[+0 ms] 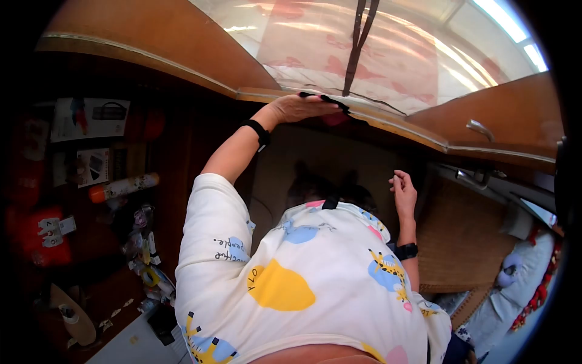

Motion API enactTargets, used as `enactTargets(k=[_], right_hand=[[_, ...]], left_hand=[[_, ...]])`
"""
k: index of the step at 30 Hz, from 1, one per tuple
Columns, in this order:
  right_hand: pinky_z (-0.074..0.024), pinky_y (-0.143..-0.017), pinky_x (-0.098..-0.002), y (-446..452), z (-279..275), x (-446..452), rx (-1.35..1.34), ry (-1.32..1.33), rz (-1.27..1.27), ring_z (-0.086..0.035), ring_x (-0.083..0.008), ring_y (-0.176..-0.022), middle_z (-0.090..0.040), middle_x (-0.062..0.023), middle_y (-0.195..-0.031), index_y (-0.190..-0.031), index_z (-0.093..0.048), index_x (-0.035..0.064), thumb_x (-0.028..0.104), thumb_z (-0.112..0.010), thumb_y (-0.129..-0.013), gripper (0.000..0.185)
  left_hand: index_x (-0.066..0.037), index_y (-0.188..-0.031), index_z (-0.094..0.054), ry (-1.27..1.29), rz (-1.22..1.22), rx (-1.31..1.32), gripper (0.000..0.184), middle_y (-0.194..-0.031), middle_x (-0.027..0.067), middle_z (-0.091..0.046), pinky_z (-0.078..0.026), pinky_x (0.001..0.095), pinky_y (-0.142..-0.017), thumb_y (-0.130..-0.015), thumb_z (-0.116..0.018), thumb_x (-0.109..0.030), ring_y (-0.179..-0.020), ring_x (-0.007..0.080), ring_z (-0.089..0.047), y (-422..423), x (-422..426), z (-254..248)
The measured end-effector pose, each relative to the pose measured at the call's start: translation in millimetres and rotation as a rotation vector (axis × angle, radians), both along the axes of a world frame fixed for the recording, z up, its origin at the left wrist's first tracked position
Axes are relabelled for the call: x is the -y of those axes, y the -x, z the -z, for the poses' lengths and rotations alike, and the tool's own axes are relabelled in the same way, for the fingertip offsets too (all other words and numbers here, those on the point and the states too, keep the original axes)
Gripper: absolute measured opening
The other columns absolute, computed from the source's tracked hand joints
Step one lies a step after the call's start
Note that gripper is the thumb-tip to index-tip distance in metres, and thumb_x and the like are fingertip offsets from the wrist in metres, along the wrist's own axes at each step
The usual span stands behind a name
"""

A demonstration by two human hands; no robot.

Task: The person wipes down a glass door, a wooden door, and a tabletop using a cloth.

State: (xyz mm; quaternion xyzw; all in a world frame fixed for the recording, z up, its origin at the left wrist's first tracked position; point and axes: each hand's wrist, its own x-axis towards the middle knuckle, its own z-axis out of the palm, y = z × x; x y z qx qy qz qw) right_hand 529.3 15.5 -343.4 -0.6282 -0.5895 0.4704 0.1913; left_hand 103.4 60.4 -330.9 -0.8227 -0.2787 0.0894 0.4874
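My left hand (303, 108), with a black band on its wrist, lies with fingers stretched flat along the wooden ledge (260, 93). A dark cloth-like piece (327, 99) shows at its fingertips, pressed against the ledge; a pink patch shows just below them, partly hidden. My right hand (404, 189) hangs lower at the right, above a black watch, its fingers loosely curled and a little apart. Nothing shows in it. Beyond the ledge is a translucent sheet (291, 54) over a pink patterned surface, with dark straps (357, 48) across it.
Dark shelves at the left hold boxes (91, 120), an orange-capped can (124, 187) and small packets. A metal handle (480, 130) sits on the wooden panel at the right. Below it are a brown woven mat (454, 236) and pale bedding (503, 303).
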Motion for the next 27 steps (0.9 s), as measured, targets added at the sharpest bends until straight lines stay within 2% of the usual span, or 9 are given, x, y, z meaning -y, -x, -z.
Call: enactTargets(k=[6,9,12,15,18,20,21,23,27], right_hand=[[-0.0527,-0.065,-0.0270,56,-8,5,0.063,-0.004,-0.106,-0.066,-0.0130,-0.069,-0.071,-0.0053,-0.085,-0.113,-0.062,0.0090,0.020,-0.057,-0.095,0.022],[-0.0522,-0.065,-0.0253,88,-13,7,-0.008,0.011,-0.136,-0.065,-0.0112,-0.069,-0.071,-0.0045,-0.085,-0.113,-0.062,0.0080,0.020,-0.058,-0.094,0.023],[-0.0474,-0.064,-0.0203,129,-42,8,-0.255,0.114,-0.090,-0.059,-0.0060,-0.070,-0.069,-0.0012,-0.090,-0.116,-0.061,0.0055,0.017,-0.058,-0.096,0.024],[-0.0474,-0.069,-0.0197,166,-69,11,-0.440,0.047,-0.130,-0.059,-0.0062,-0.077,-0.068,-0.0024,-0.097,-0.124,-0.055,0.0065,0.015,-0.059,-0.095,0.031],[-0.0484,-0.088,-0.0272,205,-103,18,-0.537,-0.095,-0.200,-0.056,-0.0168,-0.110,-0.050,-0.0132,-0.135,-0.137,-0.044,0.0081,0.015,-0.069,-0.087,0.056],[-0.0447,-0.096,-0.0328,220,-114,24,-0.341,-0.355,-0.333,-0.050,-0.0239,-0.124,-0.040,-0.0157,-0.145,-0.140,-0.042,0.0083,0.018,-0.073,-0.083,0.066],[-0.0433,-0.098,-0.0340,225,-115,24,-0.217,-0.509,-0.414,-0.048,-0.0251,-0.127,-0.038,-0.0156,-0.147,-0.140,-0.041,0.0083,0.019,-0.074,-0.083,0.067],[-0.0434,-0.098,-0.0331,226,-119,23,-0.101,-0.677,-0.449,-0.052,-0.0248,-0.122,-0.044,-0.0142,-0.142,-0.138,-0.045,0.0072,0.016,-0.073,-0.083,0.062],[-0.0435,-0.097,-0.0307,206,-125,16,-0.303,-0.707,-0.166,-0.054,-0.0207,-0.116,-0.057,-0.0119,-0.125,-0.129,-0.052,0.0022,0.004,-0.070,-0.086,0.047]], left_hand=[[-0.024,-0.152,-0.021,0.148,-0.188,0.002,0.065,-0.160,-0.0104,-0.013,0.002,0.0415,-0.120,-0.090,-0.040,-0.022,-0.147,0.0083,-0.007,93,48,-2],[-0.020,-0.144,-0.042,0.258,-0.279,0.216,0.055,-0.154,-0.0062,-0.032,-0.018,0.0419,-0.118,-0.089,-0.046,-0.020,-0.144,0.0107,-0.023,105,73,-17],[-0.011,-0.121,-0.060,0.357,-0.377,0.873,0.032,-0.125,0.0044,-0.062,-0.040,0.0390,-0.102,-0.089,-0.056,-0.015,-0.122,0.0219,-0.055,73,101,-45],[-0.002,-0.116,-0.061,0.751,-0.693,2.158,0.027,-0.104,0.0115,-0.068,-0.048,0.0289,-0.084,-0.097,-0.053,-0.020,-0.096,0.0258,-0.066,35,112,-53],[-0.002,-0.123,-0.058,1.255,-0.480,2.712,0.033,-0.102,0.0010,-0.065,-0.045,0.0227,-0.082,-0.100,-0.049,-0.025,-0.091,0.0079,-0.057,-4,109,-56],[-0.004,-0.124,-0.057,1.557,-0.355,2.737,0.042,-0.109,0.0023,-0.061,-0.044,0.0223,-0.085,-0.103,-0.043,-0.038,-0.096,0.0067,-0.054,-36,111,-72],[-0.003,-0.136,-0.047,1.941,-0.446,2.755,0.062,-0.118,0.0042,-0.057,-0.043,0.0277,-0.093,-0.101,-0.034,-0.053,-0.105,0.0113,-0.054,-48,111,-80],[-0.004,-0.141,-0.041,2.269,-0.095,2.641,0.074,-0.125,0.0069,-0.054,-0.042,0.0299,-0.097,-0.097,-0.030,-0.062,-0.112,0.0145,-0.053,-51,113,-98],[-0.004,-0.144,-0.038,2.317,0.015,2.509,0.065,-0.136,0.0085,-0.049,-0.040,0.0307,-0.101,-0.100,-0.038,-0.052,-0.122,0.0171,-0.050,-51,115,-101]])
